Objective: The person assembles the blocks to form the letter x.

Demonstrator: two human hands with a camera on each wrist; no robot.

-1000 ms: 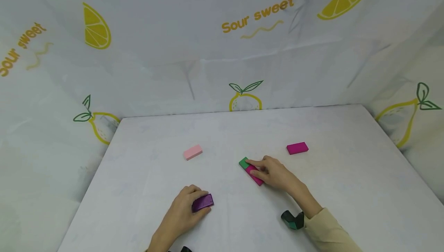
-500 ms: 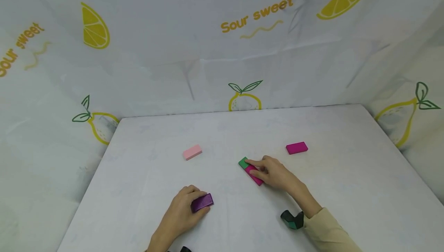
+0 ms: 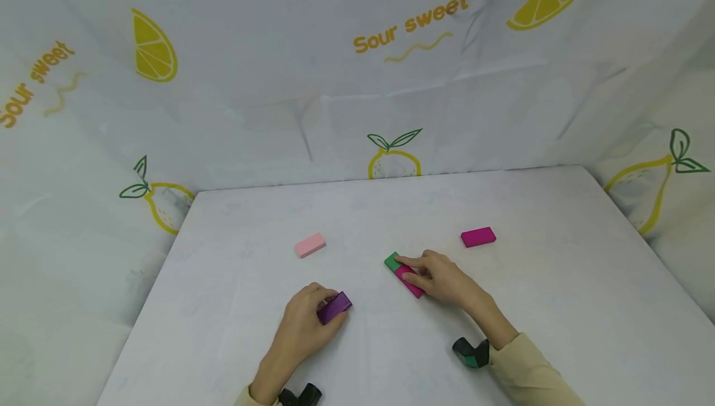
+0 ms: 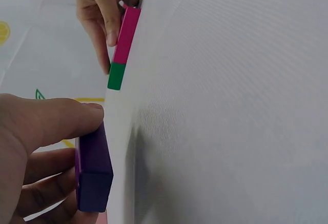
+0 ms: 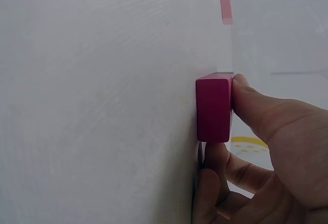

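Note:
A purple rectangular block (image 3: 335, 308) is in my left hand (image 3: 303, 325), pinched between thumb and fingers. In the left wrist view the purple block (image 4: 94, 170) stands tilted, with a shadow on the table beside it. My right hand (image 3: 441, 279) holds a magenta block (image 3: 414, 290) lying on the table, its thumb on the block. A green block (image 3: 392, 262) meets the magenta one end to end, and my right index fingertip touches it. The right wrist view shows the magenta block's end (image 5: 213, 110) large, with fingers curled beside it; the green block is hidden there.
A light pink block (image 3: 310, 245) lies farther back on the left of the white table (image 3: 223, 269). Another magenta block (image 3: 478, 237) lies to the back right. Behind stands a white cloth (image 3: 251, 46) printed with lemons. Each wrist wears a dark camera mount (image 3: 472, 353).
My left hand has moved forward and slightly right with the purple block, which has turned somewhat. The right hand and the magenta and green blocks have stayed in place.

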